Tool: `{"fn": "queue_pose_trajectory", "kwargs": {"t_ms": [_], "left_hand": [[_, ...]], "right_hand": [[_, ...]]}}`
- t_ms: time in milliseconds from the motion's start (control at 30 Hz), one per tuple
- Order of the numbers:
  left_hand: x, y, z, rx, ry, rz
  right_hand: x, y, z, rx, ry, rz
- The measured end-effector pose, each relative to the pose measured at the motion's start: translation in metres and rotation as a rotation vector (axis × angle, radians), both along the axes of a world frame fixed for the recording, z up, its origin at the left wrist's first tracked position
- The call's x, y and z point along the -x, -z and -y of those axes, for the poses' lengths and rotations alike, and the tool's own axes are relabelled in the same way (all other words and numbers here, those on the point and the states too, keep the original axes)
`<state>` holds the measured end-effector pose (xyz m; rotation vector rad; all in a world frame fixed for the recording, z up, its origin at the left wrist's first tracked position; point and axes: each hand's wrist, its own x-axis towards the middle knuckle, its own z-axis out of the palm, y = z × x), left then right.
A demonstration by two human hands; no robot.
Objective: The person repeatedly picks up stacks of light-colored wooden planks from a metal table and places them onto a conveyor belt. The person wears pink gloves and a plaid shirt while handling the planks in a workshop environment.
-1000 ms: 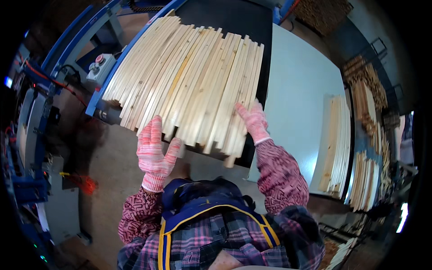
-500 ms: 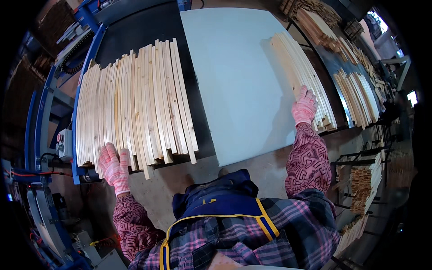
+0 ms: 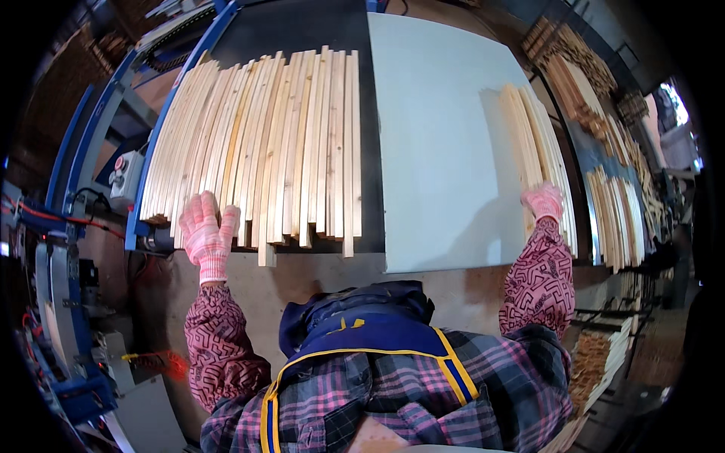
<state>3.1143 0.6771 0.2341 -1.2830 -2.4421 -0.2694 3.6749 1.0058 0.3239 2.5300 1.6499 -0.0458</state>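
My left hand (image 3: 206,232), in a pink and white knit glove, lies flat with fingers spread on the near ends of a wide row of pale wooden strips (image 3: 279,143). The strips lie side by side on a black belt (image 3: 368,151), their near ends uneven. On the right, my right hand (image 3: 543,201), gloved alike, has its fingers bent over the near part of a narrower bundle of wooden strips (image 3: 521,132). That bundle rests along the right side of a pale blue-white board (image 3: 438,151); a dark gap runs between some of its strips. The right fingertips are partly hidden.
A blue machine frame (image 3: 170,113) borders the belt on the left, with a grey control box (image 3: 127,180) beside it. Beyond the board, more strips (image 3: 613,215) lie on a metal surface. A rack with stacked wood (image 3: 596,362) stands at lower right.
The whole scene has shifted rightward in the picture. My right fingers, stretched along the strips before, are now bent over them, and a gap shows in that bundle. My left fingers are spread wider.
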Motion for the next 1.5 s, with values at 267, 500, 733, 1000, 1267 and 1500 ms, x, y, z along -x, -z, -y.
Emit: {"fn": "queue_pose_trajectory", "kwargs": {"t_ms": [267, 500, 733, 1000, 1267, 1500], "left_hand": [[-0.003, -0.001, 0.000, 0.029, -0.041, -0.050], [-0.001, 0.003, -0.006, 0.046, -0.049, 0.009], [0.000, 0.001, -0.008, 0.073, -0.016, 0.093], [0.125, 0.001, 0.069, -0.387, -0.109, 0.632], [0.190, -0.044, 0.032, -0.129, -0.169, 0.114], [0.299, -0.055, 0.027, 0.077, -0.295, -0.123]], "right_hand": [[0.044, 0.037, -0.021, -0.030, -0.250, -0.199], [0.263, 0.041, 0.075, 0.137, -0.689, -0.439], [0.179, 0.113, 0.008, 0.119, -0.682, -1.237], [0.140, 0.052, 0.053, 0.146, -0.477, -1.336], [0.236, 0.069, 0.073, -0.029, -0.466, -0.762], [0.180, 0.085, 0.091, -0.008, -0.359, -0.777]]}}
